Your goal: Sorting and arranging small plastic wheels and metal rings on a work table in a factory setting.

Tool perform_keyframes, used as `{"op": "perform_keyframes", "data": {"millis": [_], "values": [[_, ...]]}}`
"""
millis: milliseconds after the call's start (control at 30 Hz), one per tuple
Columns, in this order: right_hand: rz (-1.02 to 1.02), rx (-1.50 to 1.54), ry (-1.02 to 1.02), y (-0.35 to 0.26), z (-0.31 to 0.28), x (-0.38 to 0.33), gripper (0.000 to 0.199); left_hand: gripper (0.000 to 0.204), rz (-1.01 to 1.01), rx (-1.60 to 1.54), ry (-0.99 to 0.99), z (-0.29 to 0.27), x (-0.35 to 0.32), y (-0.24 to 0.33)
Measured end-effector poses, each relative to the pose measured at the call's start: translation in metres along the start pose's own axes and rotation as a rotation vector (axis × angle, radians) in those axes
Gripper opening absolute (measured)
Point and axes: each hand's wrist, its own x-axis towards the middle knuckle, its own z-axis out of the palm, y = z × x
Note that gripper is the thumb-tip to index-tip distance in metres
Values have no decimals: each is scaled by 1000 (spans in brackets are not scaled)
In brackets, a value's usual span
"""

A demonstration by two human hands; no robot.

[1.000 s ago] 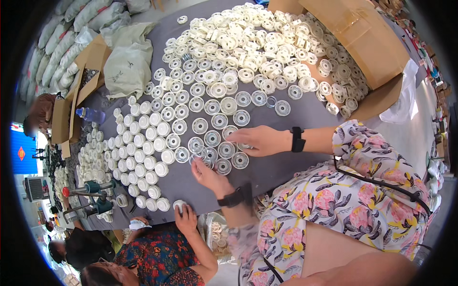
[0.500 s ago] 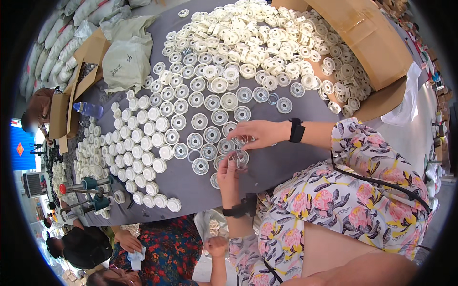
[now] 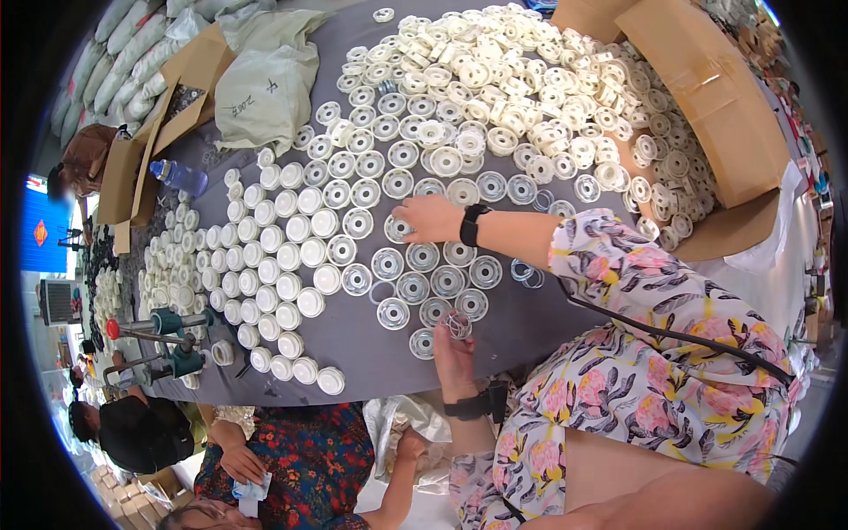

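Observation:
My left hand, at the table's near edge, is closed on a small bunch of thin metal rings, held up over the nearest wheels. My right hand reaches left across the layout. Its fingers bend down onto a white wheel with a ringed centre; whatever they pinch is hidden. Around both hands lie rows of similar round wheels, many showing a shiny metal ring inside. Loose rings rest under my right forearm, and another ring lies among the wheels.
A big heap of white wheels spills from a cardboard box at far right. White capped parts stand in rows to the left. Beyond them are a green clamp-like tool, a blue bottle and a sack. A co-worker sits nearby.
My right hand has moved away from my left, up and leftward to a wheel farther off. My left hand still holds the rings. The whole view has shifted slightly.

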Motion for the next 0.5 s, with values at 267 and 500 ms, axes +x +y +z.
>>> {"op": "perform_keyframes", "data": {"millis": [267, 500], "values": [[-58, 61, 177, -19, -5, -10, 49, 37, 244, -34, 80, 24, -10, 31], [527, 1410, -603, -46, -34, -98, 44, 42, 546, 623, -15, 43, 2, 46]]}}
